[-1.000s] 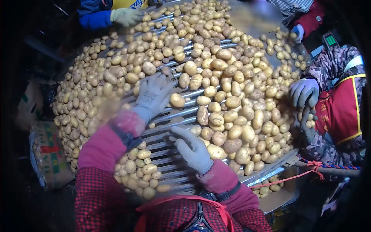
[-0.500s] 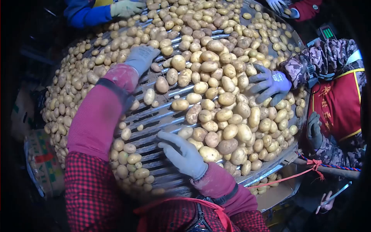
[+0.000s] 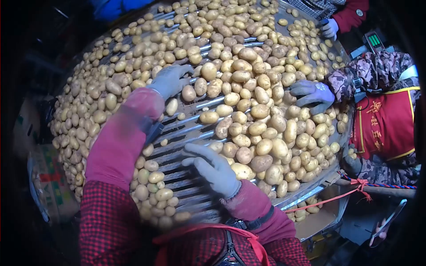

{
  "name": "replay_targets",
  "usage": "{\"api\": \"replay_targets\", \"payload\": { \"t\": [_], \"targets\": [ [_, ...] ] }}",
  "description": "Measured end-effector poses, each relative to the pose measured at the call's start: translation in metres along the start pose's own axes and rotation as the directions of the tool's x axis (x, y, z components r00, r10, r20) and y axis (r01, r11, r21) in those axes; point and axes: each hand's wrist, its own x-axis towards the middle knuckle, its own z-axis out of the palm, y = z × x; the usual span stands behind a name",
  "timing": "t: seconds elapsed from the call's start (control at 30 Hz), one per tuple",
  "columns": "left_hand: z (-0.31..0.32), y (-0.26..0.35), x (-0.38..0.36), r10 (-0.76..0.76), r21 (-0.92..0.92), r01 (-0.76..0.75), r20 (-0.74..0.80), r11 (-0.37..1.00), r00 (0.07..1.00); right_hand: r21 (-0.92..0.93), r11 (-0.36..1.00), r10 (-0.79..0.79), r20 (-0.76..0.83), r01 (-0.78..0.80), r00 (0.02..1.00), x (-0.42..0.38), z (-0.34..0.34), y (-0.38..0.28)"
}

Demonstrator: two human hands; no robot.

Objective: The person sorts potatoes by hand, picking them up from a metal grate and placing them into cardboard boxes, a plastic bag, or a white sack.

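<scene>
Shiny metal bars (image 3: 210,103), smooth potatoes (image 3: 242,170), matt cloth sleeves (image 3: 111,162)

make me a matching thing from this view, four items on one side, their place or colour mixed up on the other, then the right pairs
1. left hand
2. right hand
3. co-worker's apron
4. small display

A. red with yellow trim
B. lower in the picture, over the metal slats
C. lit green bars
D. left of centre, by the potatoes

Pairs: 1-D, 2-B, 3-A, 4-C
</scene>
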Motion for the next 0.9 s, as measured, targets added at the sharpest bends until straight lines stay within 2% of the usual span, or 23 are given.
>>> {"api": "replay_targets", "payload": {
  "t": [0.1,0.13,0.2,0.23,0.27,0.3,0.37,0.4,0.43,0.47,0.53,0.57,0.6,0.63,0.67,0.7,0.73,0.77,0.8,0.83,0.87,0.9],
  "targets": [
    [0.004,0.004,0.002,-0.051,0.022,0.051,-0.015,0.998,0.999,0.008,1.0,0.0,0.023,0.0,1.0,-0.001,0.001,-0.005],
    [0.004,0.008,-0.001,-0.098,0.045,0.099,-0.031,0.994,0.995,0.065,0.998,0.025,0.02,-0.026,0.999,-0.001,0.001,-0.006],
    [-0.01,0.025,-0.018,-0.254,-0.051,0.254,0.01,0.966,0.967,0.12,0.992,0.042,0.026,-0.045,0.999,-0.003,0.0,-0.01],
    [-0.015,0.035,-0.03,-0.25,-0.044,0.25,0.002,0.967,0.968,0.208,0.976,0.063,0.024,-0.067,0.998,-0.004,0.0,-0.012],
    [-0.022,0.046,-0.044,-0.246,-0.231,0.226,-0.06,0.946,0.967,0.298,0.951,0.083,0.024,-0.086,0.996,-0.003,-0.001,-0.012],
    [-0.028,0.058,-0.061,-0.253,-0.408,0.188,-0.11,0.893,0.961,0.304,0.941,0.16,-0.007,-0.151,0.987,0.002,0.0,-0.01],
    [-0.043,0.09,-0.1,-0.183,-0.622,0.163,0.033,0.766,0.983,0.362,0.927,0.125,-0.04,-0.102,0.991,-0.005,0.005,-0.014],
    [-0.048,0.107,-0.118,-0.028,-0.622,0.06,0.061,0.78,0.998,0.406,0.912,0.092,-0.075,-0.054,0.993,-0.007,0.005,-0.017],
    [-0.052,0.112,-0.13,0.031,-0.604,0.155,0.286,0.782,0.958,0.413,0.909,0.077,-0.047,-0.051,0.996,-0.007,0.004,-0.019],
    [-0.054,0.118,-0.14,0.179,-0.61,0.053,0.313,0.791,0.933,0.412,0.909,0.08,-0.045,-0.054,0.996,-0.01,0.001,-0.012],
    [-0.062,0.127,-0.151,0.136,-0.669,0.127,0.326,0.732,0.935,0.064,0.997,-0.042,-0.143,0.051,0.989,-0.009,-0.008,0.009],
    [-0.064,0.119,-0.155,0.064,-0.641,0.107,0.237,0.76,0.969,0.472,0.881,0.082,-0.064,-0.042,0.995,-0.01,0.002,-0.011],
    [-0.067,0.107,-0.156,-0.002,-0.609,0.09,0.143,0.788,0.99,0.477,0.877,0.093,-0.043,-0.061,0.995,-0.01,0.0,-0.009],
    [-0.068,0.096,-0.157,-0.239,-0.616,0.284,0.156,0.735,0.958,0.358,0.933,0.051,-0.026,-0.038,0.998,-0.011,-0.003,-0.005],
    [-0.072,0.091,-0.154,-0.357,-0.629,0.358,0.135,0.69,0.924,0.236,0.972,0.008,-0.007,-0.006,1.0,-0.012,-0.005,-0.002],
    [-0.073,0.072,-0.156,-0.413,-0.506,0.404,0.101,0.762,0.905,0.402,0.908,0.118,0.014,-0.114,0.993,-0.01,-0.005,-0.008],
    [-0.071,0.051,-0.158,-0.457,-0.375,0.444,0.058,0.814,0.888,0.405,0.907,0.12,0.021,-0.118,0.993,-0.011,-0.002,-0.013],
    [-0.072,0.046,-0.157,-0.46,-0.373,0.448,0.06,0.813,0.886,0.307,0.947,0.099,0.005,-0.095,0.995,-0.013,0.003,-0.018],
    [-0.072,0.042,-0.158,-0.473,-0.275,0.479,0.094,0.833,0.876,0.204,0.976,0.076,-0.011,-0.073,0.997,-0.014,0.005,-0.019],
    [-0.072,0.039,-0.156,-0.486,-0.176,0.501,0.122,0.847,0.865,0.203,0.976,0.078,-0.01,-0.074,0.997,-0.014,0.004,-0.018],
    [-0.066,0.034,-0.154,-0.489,-0.18,0.503,0.119,0.845,0.864,0.195,0.98,0.048,0.007,-0.049,0.999,-0.014,0.002,-0.017],
    [-0.055,0.028,-0.151,-0.345,-0.025,0.346,0.019,0.938,0.938,0.184,0.983,0.019,0.03,-0.025,0.999,-0.013,0.001,-0.016]
  ]
}}
